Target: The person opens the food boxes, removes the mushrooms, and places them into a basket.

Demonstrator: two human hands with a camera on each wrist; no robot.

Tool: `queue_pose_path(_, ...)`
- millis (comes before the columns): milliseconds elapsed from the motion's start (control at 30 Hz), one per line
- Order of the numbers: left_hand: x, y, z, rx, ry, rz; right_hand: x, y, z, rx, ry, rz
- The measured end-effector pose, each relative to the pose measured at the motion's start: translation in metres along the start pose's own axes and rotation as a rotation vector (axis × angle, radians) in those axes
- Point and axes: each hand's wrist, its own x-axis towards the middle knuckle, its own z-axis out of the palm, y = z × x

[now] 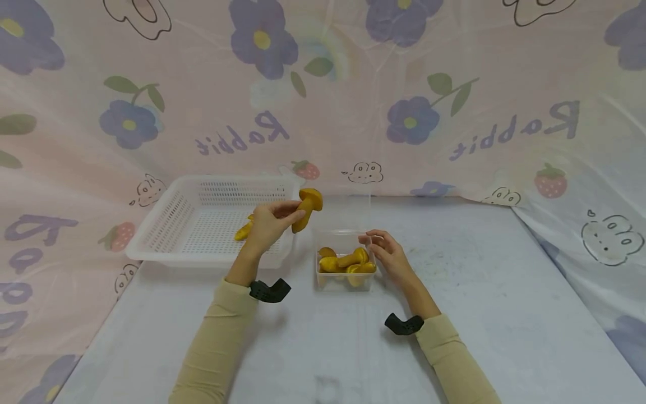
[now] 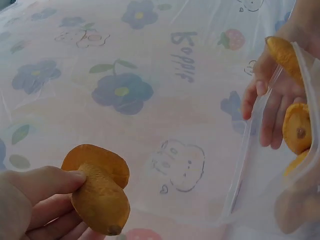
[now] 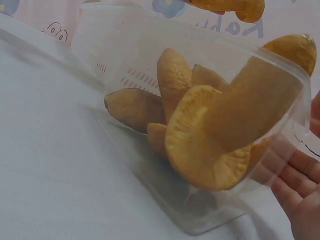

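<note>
Between thumb and fingers, my left hand pinches a yellow-brown mushroom by its stem, cap upward, in the air between the basket and the box. The left wrist view shows the thumb lying across this mushroom. A clear plastic box with its lid raised stands on the table, holding several yellow mushrooms. My right hand is at the box's right side, fingers loosely extended against the wall; in the right wrist view its fingers show beside the clear plastic. One mushroom stem sticks out above the rim.
A white perforated basket stands on the left of the table, with yellow mushrooms in it, partly hidden by my left hand. Behind hangs a printed cloth with flowers. The table is covered in white.
</note>
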Motion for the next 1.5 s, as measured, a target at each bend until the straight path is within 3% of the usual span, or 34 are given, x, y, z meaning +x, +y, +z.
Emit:
queue_pose_path(267, 0.010, -0.004, -0.019, -0.036, 0.011, -0.171, 0.000, 0.001, 0.001, 0.004, 0.004, 0.003)
queue_pose_path(633, 0.025, -0.011, -0.037, -0.108, 0.009, -0.332, 0.001, 0.001, -0.001, 0.001, 0.009, 0.015)
queue_pose_path(1067, 0.043, -0.023, -0.046, -0.200, 0.037, -0.540, 0.000, -0.002, 0.001, -0.003, 0.015, 0.018)
queue_pose_path(1200, 0.048, -0.028, -0.048, -0.191, 0.050, -0.579, 0.000, -0.001, 0.001, -0.002, 0.016, 0.020)
queue_pose_path(1500, 0.052, -0.043, -0.047, -0.183, 0.062, -0.602, 0.000, 0.000, 0.000, 0.004, 0.006, 0.005)
